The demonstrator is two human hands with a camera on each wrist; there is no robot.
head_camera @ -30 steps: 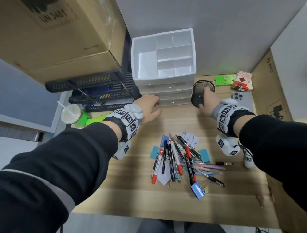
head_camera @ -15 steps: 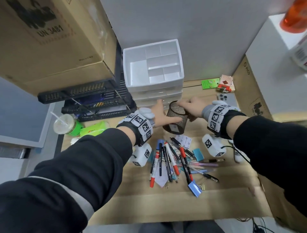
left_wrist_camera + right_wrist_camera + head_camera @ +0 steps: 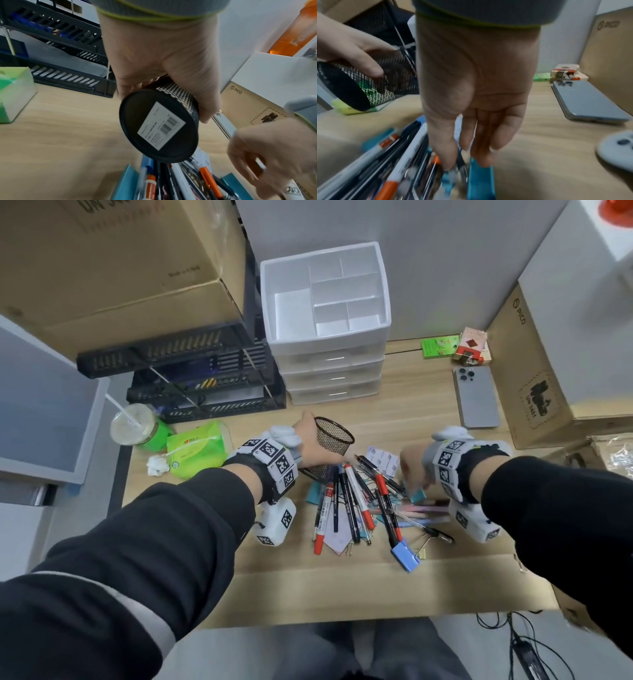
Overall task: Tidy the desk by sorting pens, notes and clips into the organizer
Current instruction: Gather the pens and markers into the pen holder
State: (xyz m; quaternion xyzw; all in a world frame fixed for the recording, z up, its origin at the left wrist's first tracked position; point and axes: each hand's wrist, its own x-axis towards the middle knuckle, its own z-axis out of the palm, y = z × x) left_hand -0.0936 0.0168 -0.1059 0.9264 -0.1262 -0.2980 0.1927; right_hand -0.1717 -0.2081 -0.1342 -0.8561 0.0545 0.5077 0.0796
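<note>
**While the cup tilts, the pile waits**

While the left hand (image 3: pixel 308 440) wraps its grip around the black mesh pen cup (image 3: pixel 332 440), holding it tilted above the worktop (image 3: pixel 394 419), the right hand (image 3: pixel 471 121) reaches with fingers spread into the heap of pens (image 3: pixel 346 501), closing on nothing visible. Blur hides the fingertips. The white drawer organizer (image 3: pixel 325 302) stands behind, compartments unfilled. Risk, as I judge it: a hurried grab could drag binder clips (image 3: pixel 404 553) along, or pens could slide out of the tipped cup.
</note>
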